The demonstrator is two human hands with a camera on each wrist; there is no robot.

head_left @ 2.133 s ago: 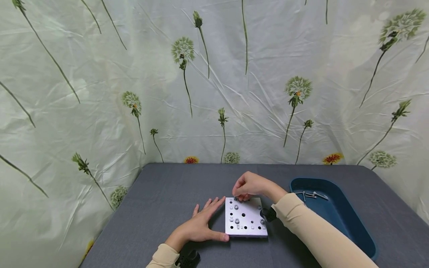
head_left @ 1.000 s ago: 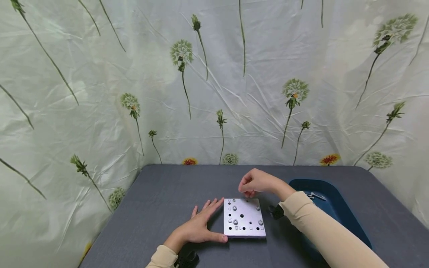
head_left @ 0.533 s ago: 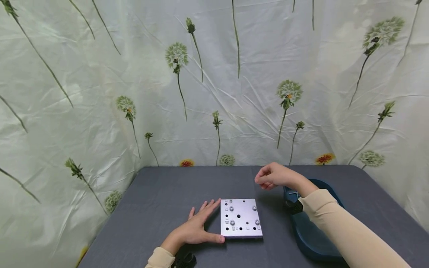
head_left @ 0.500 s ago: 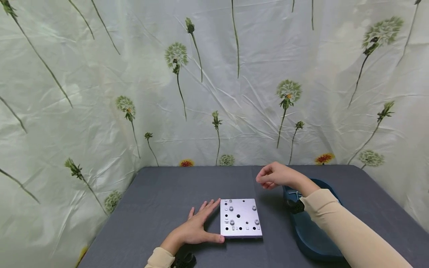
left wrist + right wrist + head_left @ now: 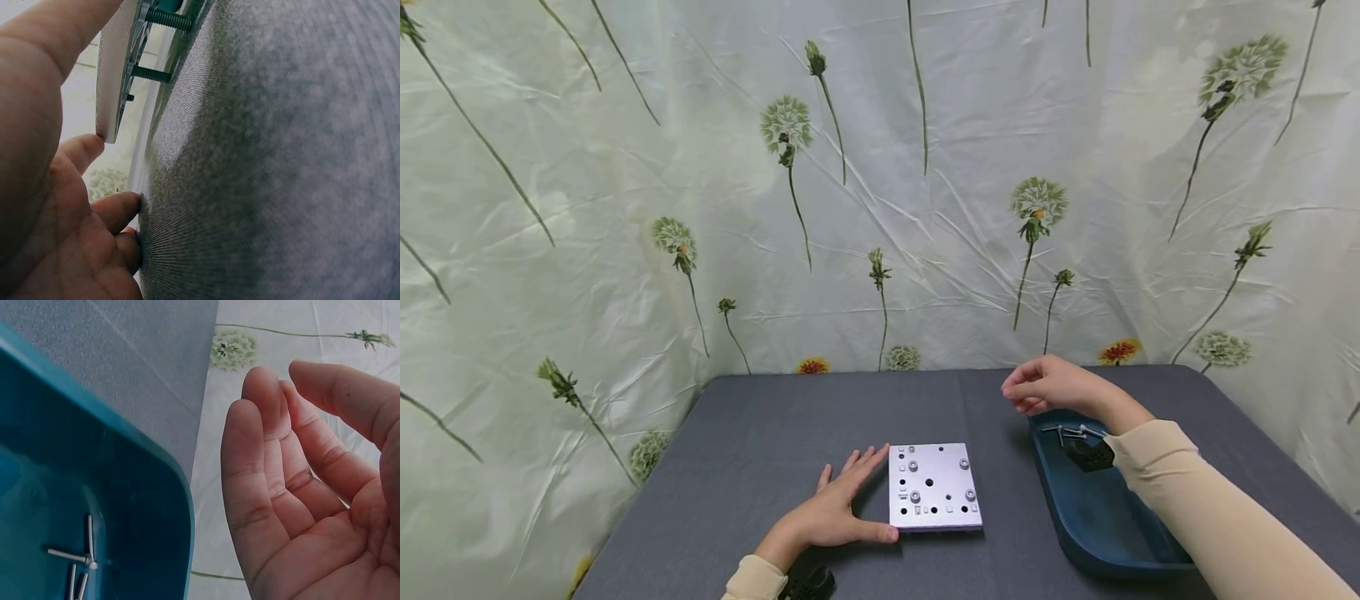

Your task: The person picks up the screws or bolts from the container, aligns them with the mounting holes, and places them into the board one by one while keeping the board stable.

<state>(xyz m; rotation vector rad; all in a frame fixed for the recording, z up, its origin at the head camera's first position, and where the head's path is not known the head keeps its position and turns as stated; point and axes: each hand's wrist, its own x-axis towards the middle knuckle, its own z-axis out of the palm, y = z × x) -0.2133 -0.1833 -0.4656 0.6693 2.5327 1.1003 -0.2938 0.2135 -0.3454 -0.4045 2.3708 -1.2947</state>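
Metal plate [image 5: 937, 471] on grey table [image 5: 820, 408], screw heads [image 5: 915, 497] standing proud on top face, threaded shanks [image 5: 150, 74] protruding beneath. Left hand [image 5: 831, 512] at plate's left side, spread wide, thumb and forefinger touching edge; likely bracing plate against shifting. Right hand [image 5: 1057, 385] beyond plate, to right, fingers loosely curved, narrow gap to thumb, nothing held. Blue tray [image 5: 1101, 525] right of plate, loose screws [image 5: 90, 537] inside; walls presumably keep them from rolling off.
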